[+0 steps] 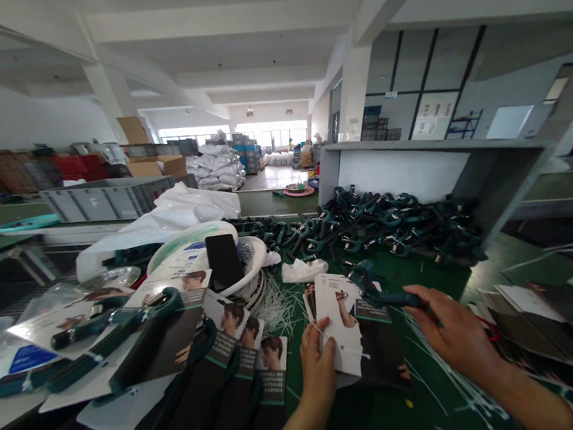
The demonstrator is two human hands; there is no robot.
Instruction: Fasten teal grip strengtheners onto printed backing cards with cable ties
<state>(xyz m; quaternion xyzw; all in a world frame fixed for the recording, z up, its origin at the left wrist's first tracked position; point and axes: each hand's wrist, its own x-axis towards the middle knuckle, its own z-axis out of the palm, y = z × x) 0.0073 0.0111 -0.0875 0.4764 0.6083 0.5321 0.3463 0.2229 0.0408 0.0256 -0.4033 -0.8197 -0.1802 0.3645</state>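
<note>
My left hand (318, 359) is at the left edge of a stack of printed cards (339, 317), its fingers pinched on a thin white cable tie (321, 331). My right hand (446, 325) grips the end of a dark green hand grip tool (373, 288), which lies across the top right of the cards. Something red shows beside my right hand. On the left, several carded hand grips (126, 329) are piled over one another. Loose white cable ties (282, 306) lie between that pile and the card stack, and more are scattered under my right forearm.
A heap of green hand grips (387, 223) fills the back of the table before a grey shelf (425, 144). A black phone (224, 260) rests on a white bowl. More cards (552, 332) stand at the right. A grey crate (109, 198) sits behind.
</note>
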